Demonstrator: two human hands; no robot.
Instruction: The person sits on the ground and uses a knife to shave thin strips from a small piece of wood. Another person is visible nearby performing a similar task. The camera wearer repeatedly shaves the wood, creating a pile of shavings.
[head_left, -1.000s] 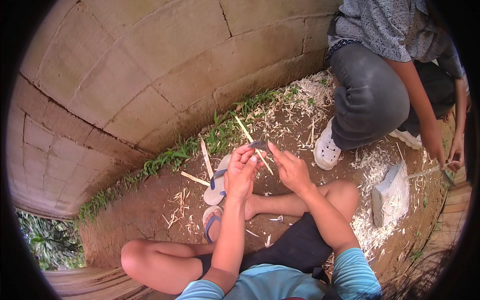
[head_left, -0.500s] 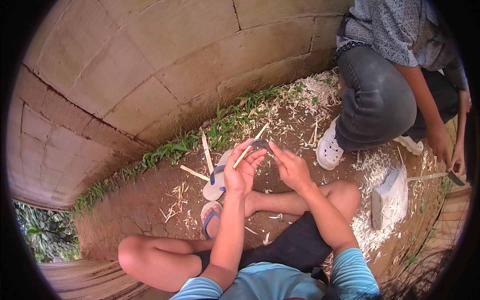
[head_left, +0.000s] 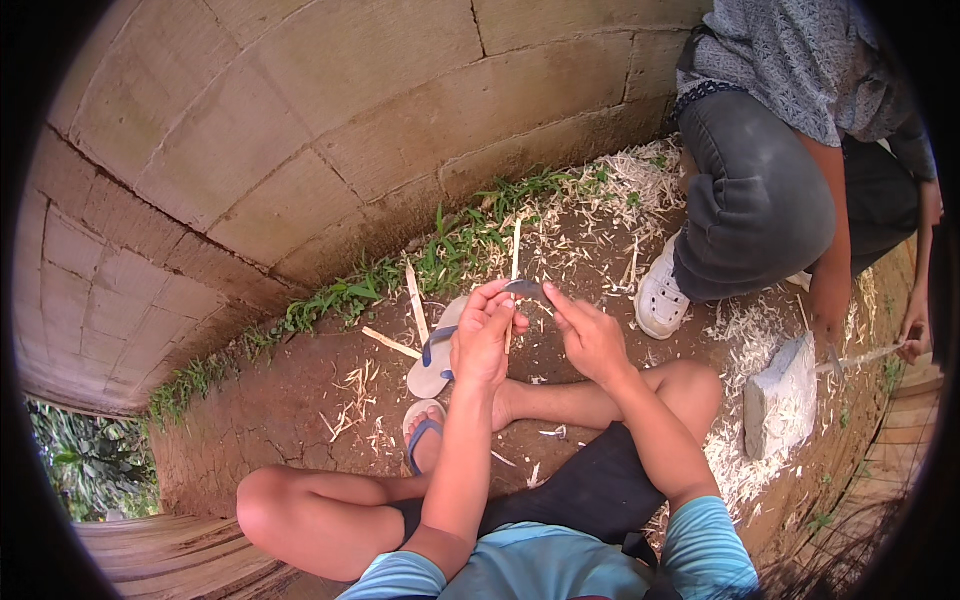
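My left hand pinches a thin pale wooden stick, which stands nearly upright in the picture with its lower end below my fingers. In my right hand is a small knife with a dark curved blade; its handle is mostly hidden by my fingers. The blade lies across the stick, close to my left fingertips. Both hands are raised in front of my crossed legs. Beyond my left hand a loose flip-flop lies on the soil, beside two split wood pieces.
A block wall curves along the far side, with grass at its foot. On the right a co-worker squats, working a blade along a pale strip by a stone block. Wood shavings litter the ground.
The stick has swung from a slant to nearly upright, and my left fingers have closed round it. The co-worker's blade hand has moved left along the strip toward the stone block.
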